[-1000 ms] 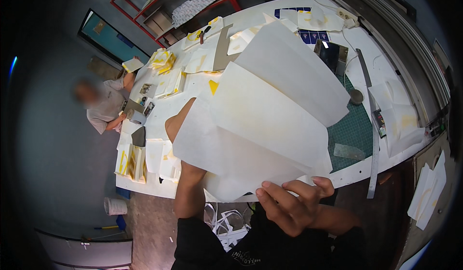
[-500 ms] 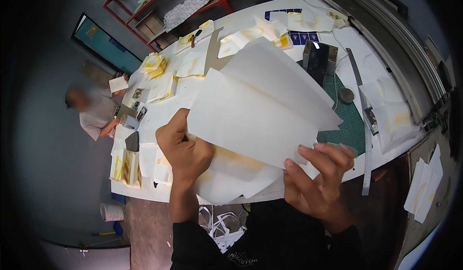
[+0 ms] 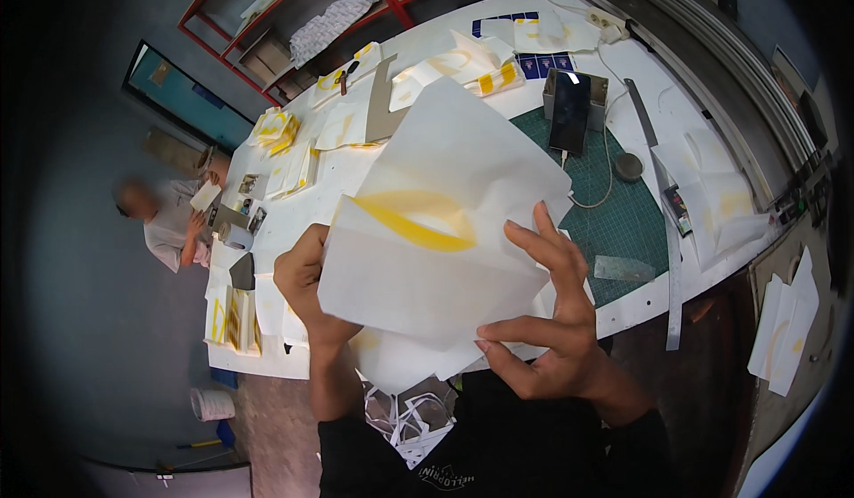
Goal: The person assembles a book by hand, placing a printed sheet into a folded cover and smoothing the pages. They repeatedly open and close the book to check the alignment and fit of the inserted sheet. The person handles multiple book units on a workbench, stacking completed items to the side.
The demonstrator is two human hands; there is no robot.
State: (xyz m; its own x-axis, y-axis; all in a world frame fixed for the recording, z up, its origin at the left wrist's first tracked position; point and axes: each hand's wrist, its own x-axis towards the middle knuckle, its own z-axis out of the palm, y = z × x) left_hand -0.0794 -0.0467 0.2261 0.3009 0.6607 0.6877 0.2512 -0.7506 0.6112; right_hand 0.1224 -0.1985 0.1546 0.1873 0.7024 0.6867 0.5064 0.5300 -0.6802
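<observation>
In front of me I hold up a thin white sheet with a curved yellow print across its middle. My left hand is closed around its left side, the fingers partly hidden behind it. At the right edge is my right hand; two fingertips touch higher up, while a finger and the thumb pinch the lower edge. More white sheet material hangs beneath, above the table's near edge. How many layers are in my grip, I cannot tell.
Stacks of yellow-printed white pieces lie on the white table. To the right are a green cutting mat, a phone against a box, a round tin and a metal ruler. Another person works at the left.
The sheets have turned, and the yellow print now shows on the front one. My right hand has shifted left and up along the edge. At left, the other person's hands have moved.
</observation>
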